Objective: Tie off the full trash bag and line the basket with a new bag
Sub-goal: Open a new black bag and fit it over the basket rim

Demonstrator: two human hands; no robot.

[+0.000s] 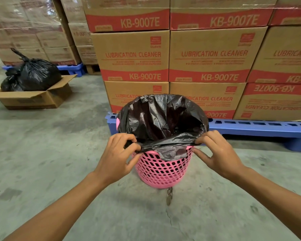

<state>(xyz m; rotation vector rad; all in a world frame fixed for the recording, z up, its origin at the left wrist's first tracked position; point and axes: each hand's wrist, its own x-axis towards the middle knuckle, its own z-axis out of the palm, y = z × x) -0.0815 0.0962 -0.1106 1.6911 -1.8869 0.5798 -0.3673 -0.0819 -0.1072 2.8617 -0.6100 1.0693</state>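
— The new bag (pixel 161 119) sits in the pink basket (pixel 162 168) on the floor, its far edge standing above the rim, not yet folded over.

— Right. The left hand (pixel 119 153) and right hand (pixel 217 150) each pinch the near hem tight over the rim.

— Thin film; pull too hard and I'd say it tears, or the light basket tips.

— The tied bag (pixel 36 73) sits in the open box (pixel 40 98), well apart.
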